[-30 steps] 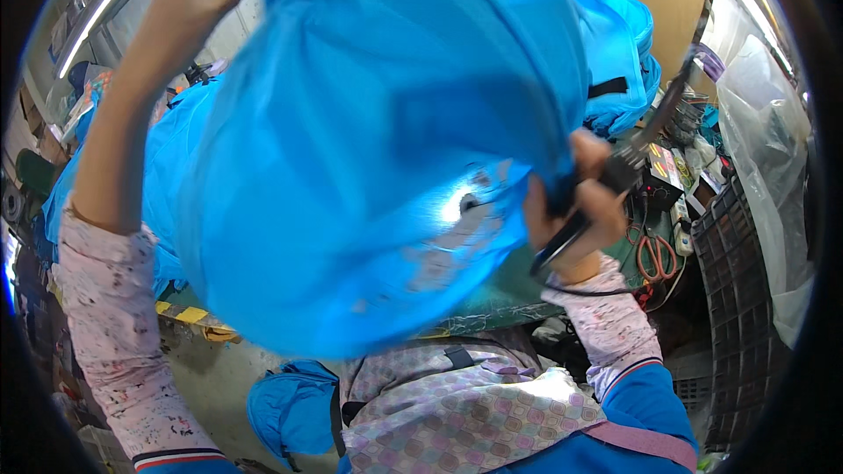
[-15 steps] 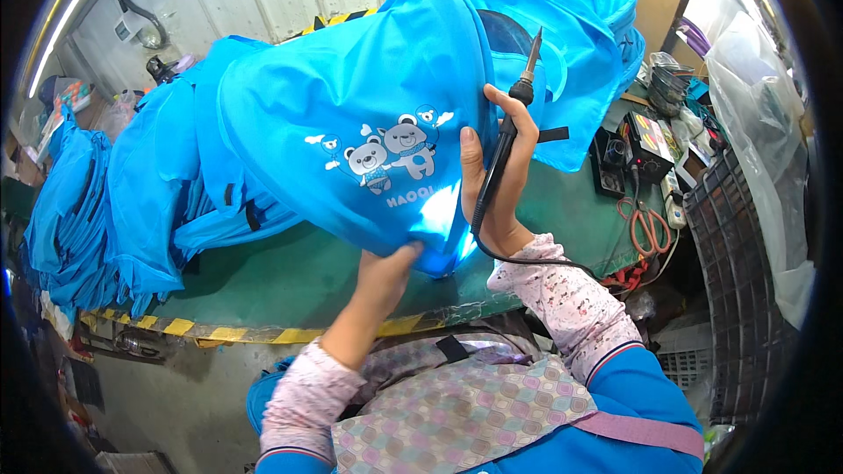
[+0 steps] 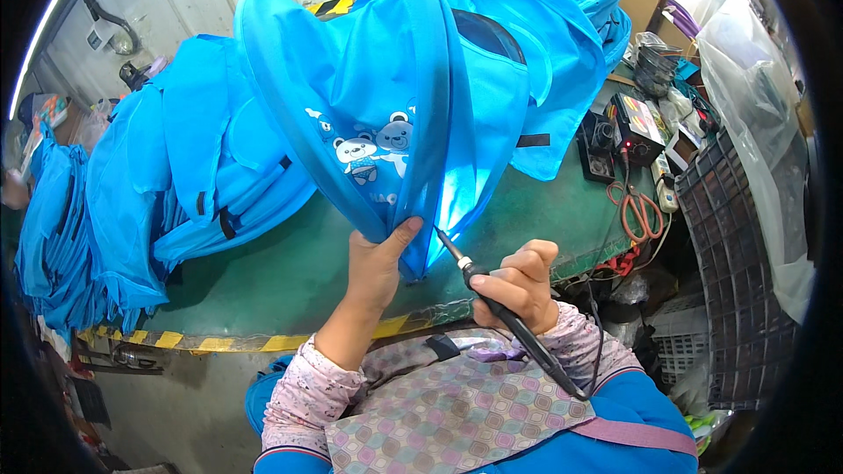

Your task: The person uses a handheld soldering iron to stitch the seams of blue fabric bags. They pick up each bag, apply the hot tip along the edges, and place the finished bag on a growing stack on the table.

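Observation:
A blue fabric canopy [image 3: 369, 61] with arched rims and printed cartoon bears stands over the table in front of me. My left hand [image 3: 378, 265] pinches its lower corner, where the rims come together, thumb on top. In my right hand [image 3: 520, 285] is a black soldering iron [image 3: 527, 333], held like a pen. Its metal tip points up and left, close to that corner; whether it touches the fabric I cannot tell. Bright light falls on the cloth just beside the tip. The iron's cord loops down by my right sleeve.
Stacks of blue fabric pieces [image 3: 132, 211] lie on the green table [image 3: 263, 298] at left; more blue canopies [image 3: 562, 44] are behind. At right stand a black power unit [image 3: 637, 127], orange-handled scissors [image 3: 634, 211] and a dark grid panel [image 3: 738, 272]. Yellow-black tape [image 3: 215, 344] marks the front edge.
The soldering iron has swung from pointing up beside the canopy to pointing at its lower corner, and my right hand has come down. The canopy has turned and its rims have drawn together.

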`<state>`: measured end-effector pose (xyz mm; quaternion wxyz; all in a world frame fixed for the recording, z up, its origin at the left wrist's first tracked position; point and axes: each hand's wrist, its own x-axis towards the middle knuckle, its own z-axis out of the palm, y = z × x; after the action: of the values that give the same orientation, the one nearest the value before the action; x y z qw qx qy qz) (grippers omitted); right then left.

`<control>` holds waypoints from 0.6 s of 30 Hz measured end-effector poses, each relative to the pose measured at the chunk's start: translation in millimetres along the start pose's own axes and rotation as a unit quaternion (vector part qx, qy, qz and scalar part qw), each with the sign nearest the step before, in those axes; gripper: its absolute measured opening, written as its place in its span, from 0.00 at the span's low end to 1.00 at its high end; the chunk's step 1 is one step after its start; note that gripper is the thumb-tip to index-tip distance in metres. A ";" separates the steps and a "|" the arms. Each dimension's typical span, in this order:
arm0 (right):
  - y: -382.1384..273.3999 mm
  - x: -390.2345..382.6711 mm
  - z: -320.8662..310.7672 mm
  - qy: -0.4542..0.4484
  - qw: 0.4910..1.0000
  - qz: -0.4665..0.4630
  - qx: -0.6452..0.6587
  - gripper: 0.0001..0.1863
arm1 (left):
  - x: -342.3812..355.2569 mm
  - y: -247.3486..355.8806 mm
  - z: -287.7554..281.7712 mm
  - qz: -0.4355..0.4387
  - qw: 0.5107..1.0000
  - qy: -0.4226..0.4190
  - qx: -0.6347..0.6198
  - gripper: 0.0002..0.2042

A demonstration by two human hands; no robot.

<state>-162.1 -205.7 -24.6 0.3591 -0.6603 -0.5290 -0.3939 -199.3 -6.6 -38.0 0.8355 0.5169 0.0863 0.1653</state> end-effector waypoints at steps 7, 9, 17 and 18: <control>5.8 0.6 16.3 0.008 0.999 -0.041 -0.033 0.19 | -1.7 -2.6 5.2 0.011 1.000 0.027 -0.002 0.11; 7.0 5.5 16.9 0.002 0.999 -0.038 -0.029 0.19 | -2.9 -4.4 3.8 0.010 1.000 0.027 0.006 0.10; 12.0 23.8 8.8 0.070 0.990 0.086 0.084 0.18 | -4.6 -6.5 7.6 0.032 0.999 0.015 0.006 0.13; 18.8 24.1 14.1 0.080 0.994 0.054 0.060 0.19 | -5.2 -7.4 7.3 0.038 0.998 0.032 0.039 0.14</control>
<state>-138.5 -186.5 -10.2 0.4597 -0.6314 -0.4850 -0.3935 -200.5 -17.6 -41.4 0.8044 0.5467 0.0999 0.2098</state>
